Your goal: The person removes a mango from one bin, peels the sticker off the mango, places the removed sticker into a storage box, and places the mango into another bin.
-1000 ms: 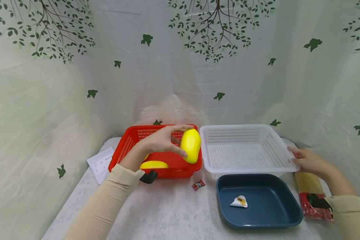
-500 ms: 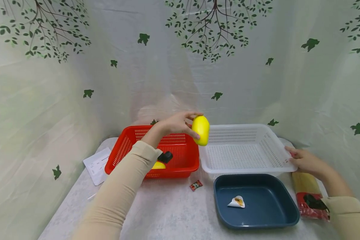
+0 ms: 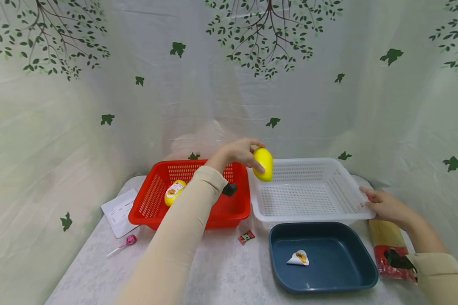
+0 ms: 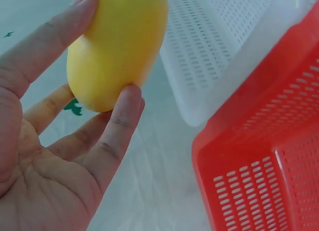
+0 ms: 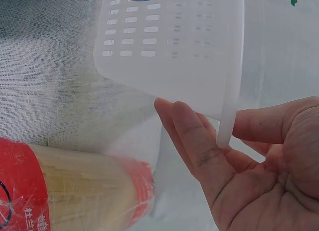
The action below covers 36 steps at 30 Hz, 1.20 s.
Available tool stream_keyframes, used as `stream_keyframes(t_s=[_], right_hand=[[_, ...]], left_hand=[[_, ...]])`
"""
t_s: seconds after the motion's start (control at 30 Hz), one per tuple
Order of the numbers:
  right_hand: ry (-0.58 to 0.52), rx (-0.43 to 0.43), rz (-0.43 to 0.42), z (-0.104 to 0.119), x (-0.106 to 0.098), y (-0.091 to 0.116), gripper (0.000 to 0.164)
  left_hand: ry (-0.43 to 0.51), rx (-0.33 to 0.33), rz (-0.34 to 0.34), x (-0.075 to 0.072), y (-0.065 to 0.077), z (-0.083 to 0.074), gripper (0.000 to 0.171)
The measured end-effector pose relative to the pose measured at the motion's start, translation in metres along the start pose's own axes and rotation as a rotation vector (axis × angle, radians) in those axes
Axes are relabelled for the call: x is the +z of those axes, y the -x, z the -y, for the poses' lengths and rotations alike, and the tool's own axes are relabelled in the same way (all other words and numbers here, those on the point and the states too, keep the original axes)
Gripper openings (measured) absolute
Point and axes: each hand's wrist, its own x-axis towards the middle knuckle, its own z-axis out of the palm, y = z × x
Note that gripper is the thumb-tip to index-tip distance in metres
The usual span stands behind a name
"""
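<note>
A smooth yellow mango [image 3: 266,164] is held between the thumb and fingertips of my left hand [image 3: 239,152], over the left end of the white plastic basket [image 3: 255,199]. In the left wrist view the fingers [image 4: 119,131] reach round the lower end of the mango [image 4: 119,46]. A labelled yellow mango [image 3: 173,193] lies in the red basket [image 3: 191,162], partly behind my left sleeve. My right hand [image 3: 389,207] pinches the right front corner of the white basket, thumb on one side of its rim [image 5: 229,101] and fingers on the other.
A dark blue tray [image 3: 339,271] with a curled white sticker [image 3: 299,258] stands in front of the white basket. A small red wrapped sweet [image 3: 246,237], a lollipop [image 3: 129,240] and a white card [image 3: 120,212] lie leftward. A noodle packet [image 3: 389,241] sits below my right hand.
My left hand has carried the mango up and rightward from over the red basket to the white one. The view has shifted slightly, and the lollipop has come into sight. The right hand keeps its grip.
</note>
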Motion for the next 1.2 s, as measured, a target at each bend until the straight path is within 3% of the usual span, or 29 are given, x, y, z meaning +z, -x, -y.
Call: stream_keyframes(t_s=[0.33, 0.77, 1.2], right_hand=[[0.000, -0.006, -0.002, -0.003, 0.001, 0.000, 0.061], [-0.010, -0.010, 0.002, -0.007, 0.003, 0.002, 0.064], [-0.010, -0.010, 0.000, -0.006, 0.001, -0.001, 0.064]], left_hand=[[-0.068, -0.109, 0.030, 0.028, -0.026, -0.005, 0.079], [0.038, -0.188, 0.043, 0.067, -0.047, -0.003, 0.081], [-0.001, -0.335, 0.056, 0.086, -0.060, -0.002, 0.086]])
